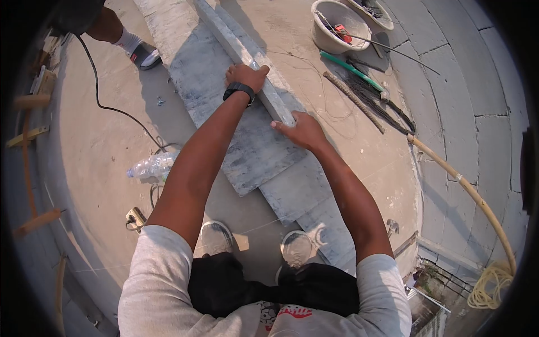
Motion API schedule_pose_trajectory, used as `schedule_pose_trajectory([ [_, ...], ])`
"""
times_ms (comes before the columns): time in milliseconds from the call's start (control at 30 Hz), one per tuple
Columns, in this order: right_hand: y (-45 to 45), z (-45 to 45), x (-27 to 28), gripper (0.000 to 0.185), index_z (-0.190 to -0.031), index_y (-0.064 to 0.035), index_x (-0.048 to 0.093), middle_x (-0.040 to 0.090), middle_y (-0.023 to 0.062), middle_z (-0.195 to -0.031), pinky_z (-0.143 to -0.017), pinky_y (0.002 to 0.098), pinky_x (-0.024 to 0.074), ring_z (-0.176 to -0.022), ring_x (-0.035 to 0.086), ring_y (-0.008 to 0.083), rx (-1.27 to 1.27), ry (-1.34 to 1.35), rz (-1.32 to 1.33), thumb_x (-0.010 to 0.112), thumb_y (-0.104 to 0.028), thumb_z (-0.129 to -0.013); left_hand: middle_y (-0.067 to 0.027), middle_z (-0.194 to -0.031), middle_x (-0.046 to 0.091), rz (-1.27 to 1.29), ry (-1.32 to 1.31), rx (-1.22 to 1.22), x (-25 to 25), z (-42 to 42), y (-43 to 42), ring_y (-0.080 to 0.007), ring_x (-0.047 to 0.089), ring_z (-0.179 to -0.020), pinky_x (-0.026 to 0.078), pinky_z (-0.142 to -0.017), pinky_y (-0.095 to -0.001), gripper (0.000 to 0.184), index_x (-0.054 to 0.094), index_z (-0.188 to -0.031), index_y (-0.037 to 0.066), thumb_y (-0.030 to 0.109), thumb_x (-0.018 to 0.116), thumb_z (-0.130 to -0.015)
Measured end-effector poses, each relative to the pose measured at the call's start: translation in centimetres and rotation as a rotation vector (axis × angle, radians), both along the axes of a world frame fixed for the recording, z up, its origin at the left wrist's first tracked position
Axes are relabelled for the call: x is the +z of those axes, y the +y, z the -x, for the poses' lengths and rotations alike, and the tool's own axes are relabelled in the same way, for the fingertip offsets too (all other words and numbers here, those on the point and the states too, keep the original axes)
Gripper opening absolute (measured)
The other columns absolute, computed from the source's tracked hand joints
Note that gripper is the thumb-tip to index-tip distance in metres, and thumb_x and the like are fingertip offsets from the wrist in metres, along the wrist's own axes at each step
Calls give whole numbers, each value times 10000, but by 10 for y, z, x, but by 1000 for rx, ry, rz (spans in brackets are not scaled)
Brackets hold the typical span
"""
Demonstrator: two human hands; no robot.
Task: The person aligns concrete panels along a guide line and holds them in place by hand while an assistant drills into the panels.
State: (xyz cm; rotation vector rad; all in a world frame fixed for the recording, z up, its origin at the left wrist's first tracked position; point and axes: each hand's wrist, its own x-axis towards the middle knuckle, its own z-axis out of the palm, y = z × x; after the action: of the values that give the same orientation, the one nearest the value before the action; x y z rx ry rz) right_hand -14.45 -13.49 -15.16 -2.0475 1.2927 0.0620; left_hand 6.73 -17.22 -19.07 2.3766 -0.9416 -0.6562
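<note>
A long, narrow grey bar (237, 49) lies lengthwise over flat grey boards (255, 151), which overlap on the floor. My left hand (247, 77), with a dark band at the wrist, is wrapped over the bar at mid-length, thumb on its right side. At the near end of the bar is my right hand (303, 130), its fingers round the end and its thumb to the left. The undersides of both hands are hidden.
Another person's foot in a sandal (146, 56) is at upper left, beside a black cable (96, 84). A plastic bottle (152, 167) and a socket block (135, 218) lie left. At right are a bucket (323, 42), a green tube (351, 70) and a long pole (466, 185).
</note>
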Motion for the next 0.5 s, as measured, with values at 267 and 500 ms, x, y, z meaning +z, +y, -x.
schedule_pose_trajectory([
  [267,18,2,-6,548,-953,43,676,699,271,-873,-772,481,530,-861,689,424,-43,32,150,709,-494,-848,-326,-1372,503,69,-14,24,-3,2,2,-425,511,-1278,430,-1066,-459,841,607,-1244,-114,576,674,-767],
  [500,15,-10,-13,547,-965,45,656,696,272,-849,-773,502,525,-850,687,435,-86,-17,216,677,-494,-868,-332,-1170,640,-16,-147,-74,-19,-24,-23,-453,580,-1170,455,-1007,-460,782,711,-1054,-85,646,599,-801],
])
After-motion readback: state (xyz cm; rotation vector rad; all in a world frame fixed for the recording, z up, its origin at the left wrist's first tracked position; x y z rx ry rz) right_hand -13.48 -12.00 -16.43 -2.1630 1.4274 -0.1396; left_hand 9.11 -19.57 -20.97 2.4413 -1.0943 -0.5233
